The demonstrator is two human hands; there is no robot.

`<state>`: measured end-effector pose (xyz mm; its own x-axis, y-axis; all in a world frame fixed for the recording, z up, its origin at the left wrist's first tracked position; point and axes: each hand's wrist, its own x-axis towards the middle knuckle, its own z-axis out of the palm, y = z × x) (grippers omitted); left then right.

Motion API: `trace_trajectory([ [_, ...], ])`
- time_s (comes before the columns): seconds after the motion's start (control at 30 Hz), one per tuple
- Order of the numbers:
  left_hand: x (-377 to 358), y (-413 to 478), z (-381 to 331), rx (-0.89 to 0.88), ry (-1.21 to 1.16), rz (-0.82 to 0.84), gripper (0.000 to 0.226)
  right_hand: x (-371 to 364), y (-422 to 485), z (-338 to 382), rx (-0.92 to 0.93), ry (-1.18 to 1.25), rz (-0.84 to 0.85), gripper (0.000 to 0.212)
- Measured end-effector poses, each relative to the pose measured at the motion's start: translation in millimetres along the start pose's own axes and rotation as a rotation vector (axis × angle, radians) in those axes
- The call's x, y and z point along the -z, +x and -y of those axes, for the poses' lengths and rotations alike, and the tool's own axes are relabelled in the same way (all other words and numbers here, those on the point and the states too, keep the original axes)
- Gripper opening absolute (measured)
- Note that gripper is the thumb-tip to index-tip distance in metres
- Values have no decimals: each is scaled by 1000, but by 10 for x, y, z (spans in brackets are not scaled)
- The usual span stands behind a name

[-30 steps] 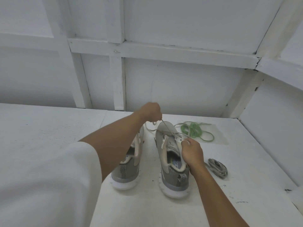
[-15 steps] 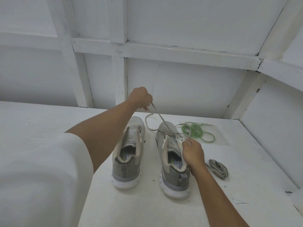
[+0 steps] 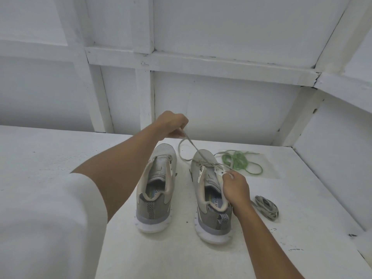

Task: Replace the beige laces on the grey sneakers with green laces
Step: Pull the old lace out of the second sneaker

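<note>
On white tabletop (image 3: 60, 158): left hand (image 3: 172, 124) fingers pinch beige lace (image 3: 193, 148) above right sneaker (image 3: 209, 204); right hand (image 3: 234, 188) fingers pinch its eyelet edge. Left sneaker (image 3: 156, 190) beside; green laces (image 3: 239, 161) just beyond.

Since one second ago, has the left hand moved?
Yes: the left hand rose up and leftward away from the right sneaker, pulling the beige lace out.

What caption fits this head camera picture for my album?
Left hand holds up the beige lace; right hand pinches the grey sneaker.
</note>
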<state>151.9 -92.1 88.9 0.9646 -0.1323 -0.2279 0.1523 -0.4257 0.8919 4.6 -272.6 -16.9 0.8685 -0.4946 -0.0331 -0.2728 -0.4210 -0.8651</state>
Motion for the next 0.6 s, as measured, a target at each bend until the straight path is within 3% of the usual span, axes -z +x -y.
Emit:
trace_trajectory([
  [0.1,10,-59,104,147,566,255,6,-1,-3,11,-3,1,5,23],
  [0.17,-27,-66,139,162,780,284,9,-11,-3,14,-4,-3,-1,23],
  [0.33,-460,-142,175,-179,725,255,21,-8,-18,21,1,-2,4,23],
  [0.6,-985,-89,332,-225,832,223,34,-1,-17,17,22,-17,-6,28],
])
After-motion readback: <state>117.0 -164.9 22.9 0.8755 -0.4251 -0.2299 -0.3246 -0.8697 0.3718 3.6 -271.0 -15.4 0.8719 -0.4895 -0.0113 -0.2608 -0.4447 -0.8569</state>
